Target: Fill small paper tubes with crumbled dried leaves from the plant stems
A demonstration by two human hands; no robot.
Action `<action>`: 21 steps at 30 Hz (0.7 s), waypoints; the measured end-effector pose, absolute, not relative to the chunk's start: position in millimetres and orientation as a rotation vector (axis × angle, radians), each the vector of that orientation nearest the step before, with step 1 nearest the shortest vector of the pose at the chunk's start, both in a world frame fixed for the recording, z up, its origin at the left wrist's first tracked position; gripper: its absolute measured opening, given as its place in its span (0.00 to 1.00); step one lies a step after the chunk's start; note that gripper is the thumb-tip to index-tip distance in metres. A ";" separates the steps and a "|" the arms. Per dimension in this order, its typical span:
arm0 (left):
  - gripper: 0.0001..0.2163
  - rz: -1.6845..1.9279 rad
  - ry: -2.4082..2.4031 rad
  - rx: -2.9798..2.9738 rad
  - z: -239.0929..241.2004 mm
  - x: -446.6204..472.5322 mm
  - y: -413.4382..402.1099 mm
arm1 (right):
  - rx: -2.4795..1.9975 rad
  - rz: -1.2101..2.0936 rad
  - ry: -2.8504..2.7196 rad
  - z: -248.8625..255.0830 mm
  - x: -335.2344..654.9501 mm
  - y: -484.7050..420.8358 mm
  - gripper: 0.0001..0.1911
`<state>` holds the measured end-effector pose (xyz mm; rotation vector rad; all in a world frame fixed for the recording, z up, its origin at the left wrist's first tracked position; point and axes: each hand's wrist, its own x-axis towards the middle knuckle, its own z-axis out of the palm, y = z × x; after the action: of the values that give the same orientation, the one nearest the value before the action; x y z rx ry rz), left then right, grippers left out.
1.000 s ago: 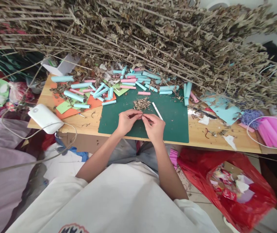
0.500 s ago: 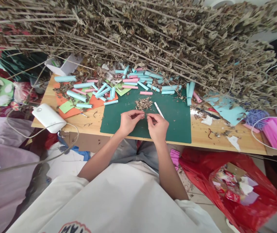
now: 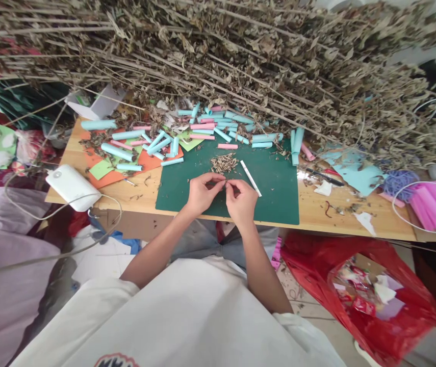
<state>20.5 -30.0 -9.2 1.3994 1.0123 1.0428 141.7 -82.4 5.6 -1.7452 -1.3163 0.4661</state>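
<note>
Just beyond the pinched fingertips, on the green mat [image 3: 279, 188], lies a small heap of dried plant bits [image 3: 224, 162], loosely piled, with a few strays scattered around it. Grip: the left hand [image 3: 204, 193] and right hand [image 3: 241, 200] meet thumb-and-finger, each closed on what appears to be one dark fragment [image 3: 226, 182], too small to identify. It is held just above the mat, on the near side of the heap.

Ahead and to the right of the grip, near the right hand but apart from it, a slim white stick [image 3: 251, 178] lies on the mat, unheld.

Progress, as judged: the bits are gathered into one heap, and the blue and pink tubes [image 3: 117, 152] farther out, ahead and to the left, are already rolled. Outstanding: the fragment in the fingers is not yet set down, and the heap is not used up. Well beyond the grip, the dried stems [image 3: 202, 56] carry plenty of leaf. Whether any single piece is finished cannot be established.
</note>
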 end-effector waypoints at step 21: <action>0.08 1.005 1.019 1.410 -7.6 21.5 -30.6 | -1.760 0.361 -1.473 11.8 148.3 -83.5 0.12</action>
<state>21.5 -30.6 -7.6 1.4096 1.0189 1.0051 148.3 -83.5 11.8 -1.7597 -1.4727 0.3609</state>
